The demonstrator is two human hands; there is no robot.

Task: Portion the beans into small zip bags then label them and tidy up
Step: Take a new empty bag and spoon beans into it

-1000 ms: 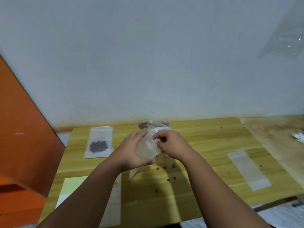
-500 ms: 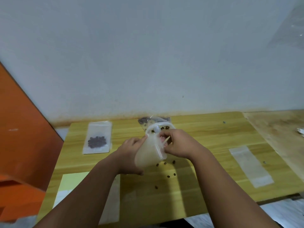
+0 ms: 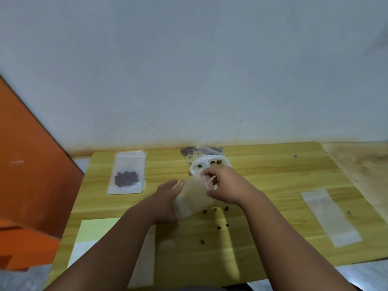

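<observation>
Translucent plastic cup (image 3: 193, 198) tilted, long axis running near-left to far-right, rim pointing away toward wall, few beans (image 3: 218, 162) at rim. Held above table (image 3: 273, 175) centre. Grip: left hand (image 3: 168, 198) wraps base; right hand (image 3: 228, 185) curled on upper wall below rim. Beneath: loose beans (image 3: 219, 227) scattered. Well left: filled zip bag (image 3: 127, 173), flat.

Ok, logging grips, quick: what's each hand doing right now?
Left hand: grips the plastic cup by its body.
Right hand: fingers curled on the same cup, near its rim.
</observation>
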